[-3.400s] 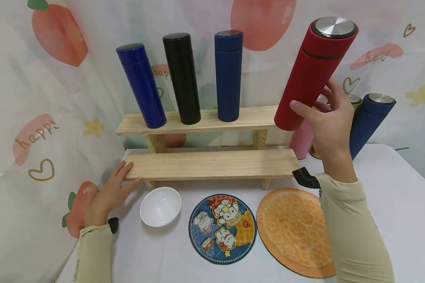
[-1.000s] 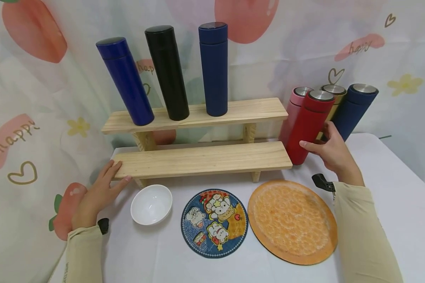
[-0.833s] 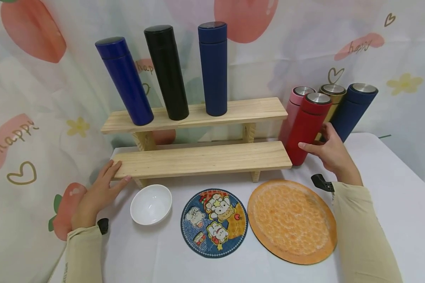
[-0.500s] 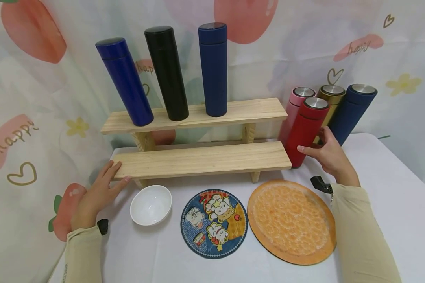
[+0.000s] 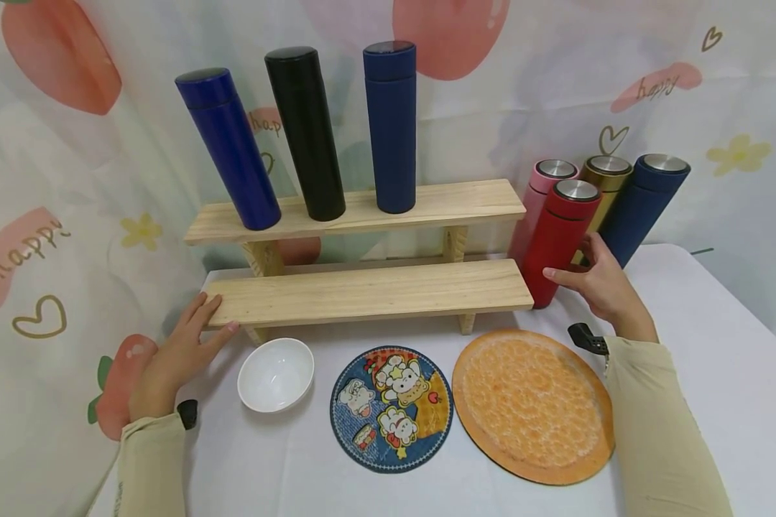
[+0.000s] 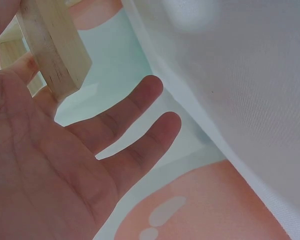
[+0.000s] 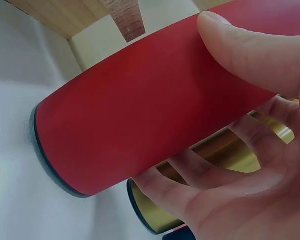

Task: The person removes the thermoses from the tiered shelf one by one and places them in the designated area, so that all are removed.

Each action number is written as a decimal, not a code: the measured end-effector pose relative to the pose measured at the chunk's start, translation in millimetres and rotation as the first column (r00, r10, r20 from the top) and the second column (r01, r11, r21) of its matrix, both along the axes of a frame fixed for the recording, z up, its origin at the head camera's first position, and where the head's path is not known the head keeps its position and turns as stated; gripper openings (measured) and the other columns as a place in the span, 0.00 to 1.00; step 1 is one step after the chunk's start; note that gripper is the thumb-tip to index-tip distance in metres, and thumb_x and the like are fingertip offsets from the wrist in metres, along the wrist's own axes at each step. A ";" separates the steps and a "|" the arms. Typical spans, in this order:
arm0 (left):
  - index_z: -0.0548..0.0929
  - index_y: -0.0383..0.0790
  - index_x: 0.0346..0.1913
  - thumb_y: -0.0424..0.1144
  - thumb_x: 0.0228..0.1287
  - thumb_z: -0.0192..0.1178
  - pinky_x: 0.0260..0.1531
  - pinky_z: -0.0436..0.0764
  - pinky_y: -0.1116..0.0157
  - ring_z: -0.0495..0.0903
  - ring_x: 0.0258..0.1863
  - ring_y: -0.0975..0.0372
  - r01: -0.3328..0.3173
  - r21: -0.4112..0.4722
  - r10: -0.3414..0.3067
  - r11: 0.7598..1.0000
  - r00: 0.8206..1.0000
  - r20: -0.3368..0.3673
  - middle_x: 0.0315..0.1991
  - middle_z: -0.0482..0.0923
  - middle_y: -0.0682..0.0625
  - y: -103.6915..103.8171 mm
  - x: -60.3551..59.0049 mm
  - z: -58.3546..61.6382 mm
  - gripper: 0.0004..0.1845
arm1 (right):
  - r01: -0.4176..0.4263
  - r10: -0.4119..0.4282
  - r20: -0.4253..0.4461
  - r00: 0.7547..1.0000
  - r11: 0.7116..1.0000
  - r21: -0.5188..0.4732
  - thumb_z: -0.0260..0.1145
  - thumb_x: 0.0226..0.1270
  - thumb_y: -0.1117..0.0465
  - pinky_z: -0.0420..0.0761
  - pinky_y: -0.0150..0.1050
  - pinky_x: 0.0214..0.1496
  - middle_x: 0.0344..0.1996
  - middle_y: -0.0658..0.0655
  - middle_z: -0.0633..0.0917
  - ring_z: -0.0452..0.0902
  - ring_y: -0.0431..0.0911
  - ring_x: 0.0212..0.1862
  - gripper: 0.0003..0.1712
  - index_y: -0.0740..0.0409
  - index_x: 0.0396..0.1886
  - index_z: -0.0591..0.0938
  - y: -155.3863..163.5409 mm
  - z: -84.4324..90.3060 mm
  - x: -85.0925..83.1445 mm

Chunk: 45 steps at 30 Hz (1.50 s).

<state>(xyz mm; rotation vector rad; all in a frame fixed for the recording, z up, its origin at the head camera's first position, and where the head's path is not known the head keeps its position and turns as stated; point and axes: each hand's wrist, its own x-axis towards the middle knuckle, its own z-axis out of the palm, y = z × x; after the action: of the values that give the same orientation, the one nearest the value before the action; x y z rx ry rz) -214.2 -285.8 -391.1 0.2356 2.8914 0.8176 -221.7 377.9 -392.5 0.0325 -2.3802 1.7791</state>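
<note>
Lowered from mid-air, the red thermos [image 5: 559, 233], clasped by the right hand [image 5: 608, 291], sits right of the wooden rack [image 5: 368, 291], whose left end the loosely spread left hand [image 5: 182, 359] touches, three thermoses [image 5: 306, 136] already atop, three others [image 5: 607, 184] off it.

I'm at what looks like a staged tabletop set, though whether it stands in a home or a studio I cannot tell. A cloth backdrop [image 5: 465, 129] printed with fruit, hearts, flowers and the word "happy" hangs behind and to the left of my white-covered table [image 5: 737, 373]. On that table a two-tier wooden stand [image 5: 368, 291] shows off a spaced row of bottles [image 5: 305, 136], shop-display fashion, behind a white bowl [image 5: 276, 375] and two round mats [image 5: 533, 406].
</note>
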 end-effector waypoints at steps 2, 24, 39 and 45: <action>0.45 0.40 0.88 0.64 0.82 0.53 0.68 0.56 0.24 0.46 0.80 0.28 -0.002 -0.002 0.002 1.000 1.000 0.001 0.87 0.32 0.35 0.0 0.3 -0.4 0.49 | -0.001 0.001 0.004 1.000 1.000 0.015 0.74 0.71 0.67 0.81 0.26 0.52 0.71 0.51 0.66 0.63 0.44 0.67 0.46 0.41 0.80 0.60 0.1 0.4 -0.2; 0.46 0.38 0.88 0.62 0.83 0.54 0.69 0.56 0.25 0.45 0.81 0.29 0.001 0.001 -0.001 1.000 1.000 -0.008 0.86 0.33 0.33 1.6 2.4 0.7 0.48 | -0.057 0.047 0.060 0.997 0.984 0.170 0.70 0.76 0.63 0.78 0.24 0.51 0.78 0.68 0.62 0.63 0.53 0.68 0.52 0.55 0.88 0.49 -5.6 28.5 4.5; 0.48 0.38 0.87 0.62 0.82 0.55 0.69 0.56 0.25 0.46 0.80 0.29 0.009 0.014 -0.009 1.000 1.000 -0.028 0.87 0.34 0.34 -0.2 -0.5 -2.2 0.48 | 0.134 -0.117 -0.162 0.980 0.986 0.095 0.67 0.79 0.63 0.64 0.44 0.79 0.84 0.65 0.56 0.55 0.61 0.83 0.52 0.49 0.89 0.46 -29.7 74.6 24.7; 0.48 0.36 0.87 0.60 0.82 0.56 0.69 0.55 0.25 0.46 0.80 0.28 0.016 0.030 -0.015 0.999 0.999 -0.035 0.86 0.35 0.33 -1.1 -1.1 -3.5 0.47 | 0.246 -0.213 -0.267 0.940 0.964 0.099 0.66 0.78 0.61 0.46 0.42 0.84 0.85 0.61 0.56 0.47 0.49 0.86 0.48 0.50 0.88 0.51 -38.4 87.7 34.3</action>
<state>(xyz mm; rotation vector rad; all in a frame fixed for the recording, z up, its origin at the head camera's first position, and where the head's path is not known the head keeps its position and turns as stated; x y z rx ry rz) -215.4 -286.9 -394.6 0.2768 2.9071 0.8638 -187.3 339.5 -304.8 -0.0017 -2.2104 1.4202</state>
